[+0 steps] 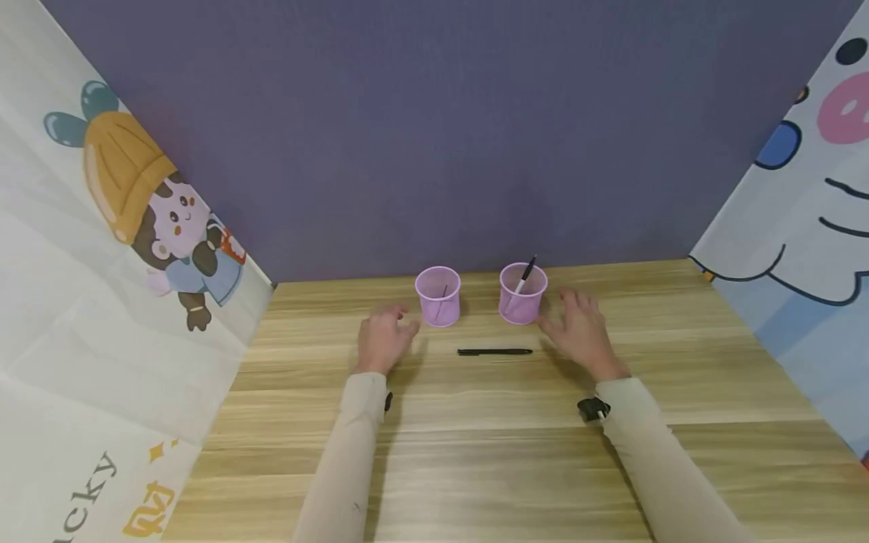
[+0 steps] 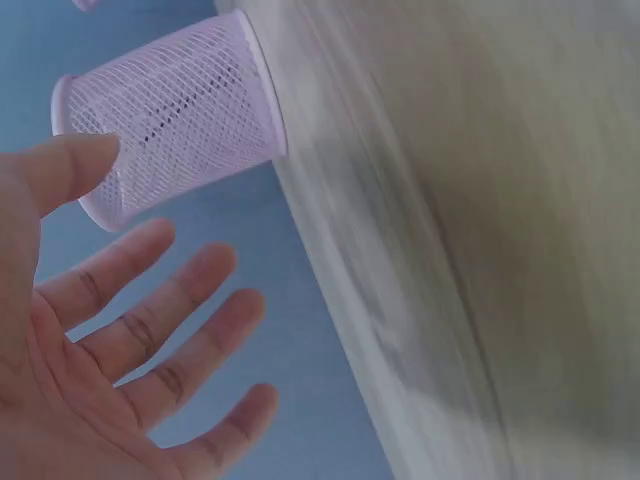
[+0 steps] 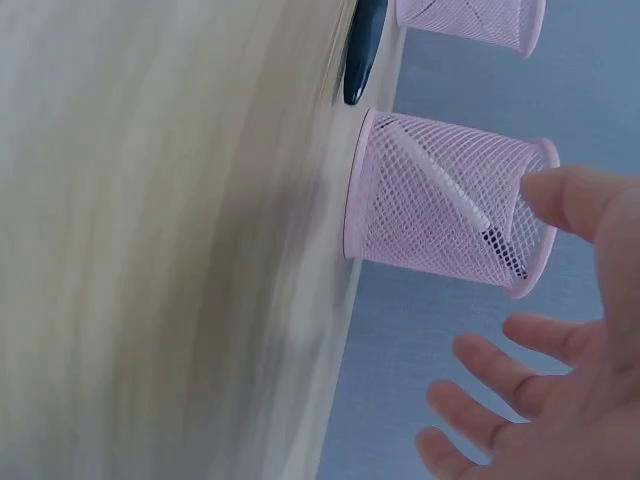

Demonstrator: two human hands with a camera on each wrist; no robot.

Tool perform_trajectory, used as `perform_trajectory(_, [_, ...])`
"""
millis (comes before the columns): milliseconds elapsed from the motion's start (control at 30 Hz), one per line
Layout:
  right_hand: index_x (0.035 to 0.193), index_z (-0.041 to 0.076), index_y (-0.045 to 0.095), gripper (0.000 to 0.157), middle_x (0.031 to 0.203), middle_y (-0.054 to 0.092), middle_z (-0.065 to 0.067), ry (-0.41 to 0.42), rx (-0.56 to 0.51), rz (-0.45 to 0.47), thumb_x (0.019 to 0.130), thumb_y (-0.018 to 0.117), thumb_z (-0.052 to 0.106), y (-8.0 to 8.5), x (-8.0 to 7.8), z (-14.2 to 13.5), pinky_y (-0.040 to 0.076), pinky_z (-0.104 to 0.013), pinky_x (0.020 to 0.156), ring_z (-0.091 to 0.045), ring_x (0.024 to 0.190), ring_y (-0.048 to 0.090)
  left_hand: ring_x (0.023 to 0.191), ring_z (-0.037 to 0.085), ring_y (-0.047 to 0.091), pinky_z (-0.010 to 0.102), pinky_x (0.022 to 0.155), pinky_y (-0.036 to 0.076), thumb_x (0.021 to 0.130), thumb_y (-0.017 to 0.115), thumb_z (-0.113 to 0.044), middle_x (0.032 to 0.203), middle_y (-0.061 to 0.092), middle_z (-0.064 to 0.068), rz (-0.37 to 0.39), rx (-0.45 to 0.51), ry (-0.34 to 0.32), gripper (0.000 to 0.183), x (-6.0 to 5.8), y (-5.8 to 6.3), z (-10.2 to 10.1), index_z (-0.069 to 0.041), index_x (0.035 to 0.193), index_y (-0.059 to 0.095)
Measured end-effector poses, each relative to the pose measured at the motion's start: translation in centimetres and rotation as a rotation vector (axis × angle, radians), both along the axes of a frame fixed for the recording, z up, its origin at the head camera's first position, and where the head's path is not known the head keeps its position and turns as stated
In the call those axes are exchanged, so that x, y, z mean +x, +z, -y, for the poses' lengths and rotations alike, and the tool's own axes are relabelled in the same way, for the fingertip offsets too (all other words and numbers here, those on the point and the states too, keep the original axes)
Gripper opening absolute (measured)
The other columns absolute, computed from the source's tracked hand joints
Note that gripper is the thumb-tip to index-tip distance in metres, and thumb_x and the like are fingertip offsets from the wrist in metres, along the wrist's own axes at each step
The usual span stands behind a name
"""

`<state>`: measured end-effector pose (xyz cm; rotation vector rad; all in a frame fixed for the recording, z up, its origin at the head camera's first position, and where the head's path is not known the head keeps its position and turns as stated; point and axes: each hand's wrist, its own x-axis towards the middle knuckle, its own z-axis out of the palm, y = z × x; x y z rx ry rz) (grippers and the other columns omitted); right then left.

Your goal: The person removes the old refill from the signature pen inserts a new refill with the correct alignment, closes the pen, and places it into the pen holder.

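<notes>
Two pink mesh pen cups stand upright near the back of the table. Just left of the left cup (image 1: 440, 311) is my left hand (image 1: 382, 341), fingers spread and holding nothing. Inside that cup a thin dark pen-like item (image 1: 443, 294) shows faintly. A white pen with a black end (image 1: 523, 280) leans in the right cup (image 1: 520, 311). My right hand (image 1: 582, 332) is beside this cup, its fingers apart and nothing held. Whether its thumb touches the cup, I cannot tell. A black pen (image 1: 494, 351) lies crosswise on the table in front of the cups, between my hands.
The wood-grain table (image 1: 489, 467) ends at a dark blue-grey panel (image 1: 475, 136) close behind the cups. White cloths with cartoon prints hang at the left (image 1: 102, 339) and right (image 1: 801, 264) sides.
</notes>
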<state>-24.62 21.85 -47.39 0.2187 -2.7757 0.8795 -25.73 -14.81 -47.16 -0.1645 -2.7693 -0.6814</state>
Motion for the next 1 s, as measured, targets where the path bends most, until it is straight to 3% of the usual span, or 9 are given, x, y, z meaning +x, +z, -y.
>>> perform_trajectory(133, [0.141, -0.012, 0.045, 0.066, 0.134, 0.053, -0.034, -0.001, -0.044, 0.002, 0.094, 0.070, 0.027, -0.4, 0.4, 0.3, 0.038, -0.072, 0.103, -0.053, 0.124, 0.047, 0.096, 0.033, 0.072, 0.050, 0.085, 0.058, 0.092, 0.073, -0.036, 0.108, 0.077, 0.013, 0.036, 0.053, -0.026, 0.037, 0.4, -0.2, -0.8, -0.010, 0.118, 0.074])
perform_trajectory(433, [0.116, -0.003, 0.067, 0.031, 0.113, 0.068, -0.024, 0.066, -0.056, 0.031, 0.096, 0.069, 0.020, -0.4, 0.8, 1.1, 0.050, -0.059, 0.093, -0.042, 0.105, 0.062, 0.095, 0.025, 0.070, 0.046, 0.086, 0.058, 0.093, 0.073, -0.030, 0.105, 0.076, 0.007, 0.105, 0.141, -0.093, 0.021, 0.9, -0.4, -2.7, -0.015, 0.108, 0.076])
perform_trajectory(667, [0.111, -0.002, 0.070, 0.024, 0.097, 0.072, -0.016, 0.133, -0.056, 0.075, 0.097, 0.068, 0.017, 0.1, 1.0, 1.4, 0.057, -0.050, 0.082, -0.030, 0.089, 0.067, 0.096, 0.026, 0.072, 0.046, 0.088, 0.058, 0.093, 0.074, -0.028, 0.104, 0.077, 0.008, 0.107, 0.122, -0.147, 0.021, 1.1, -0.7, -3.6, -0.014, 0.107, 0.075])
perform_trajectory(1000, [0.107, 0.003, 0.070, 0.020, 0.090, 0.072, -0.007, 0.198, -0.025, 0.160, 0.094, 0.069, 0.018, -0.4, 0.6, 2.4, 0.055, -0.042, 0.079, -0.021, 0.083, 0.066, 0.094, 0.022, 0.072, 0.041, 0.087, 0.057, 0.092, 0.076, -0.026, 0.102, 0.078, 0.005, 0.119, 0.049, -0.257, 0.019, 1.0, -1.1, -4.9, -0.013, 0.106, 0.075])
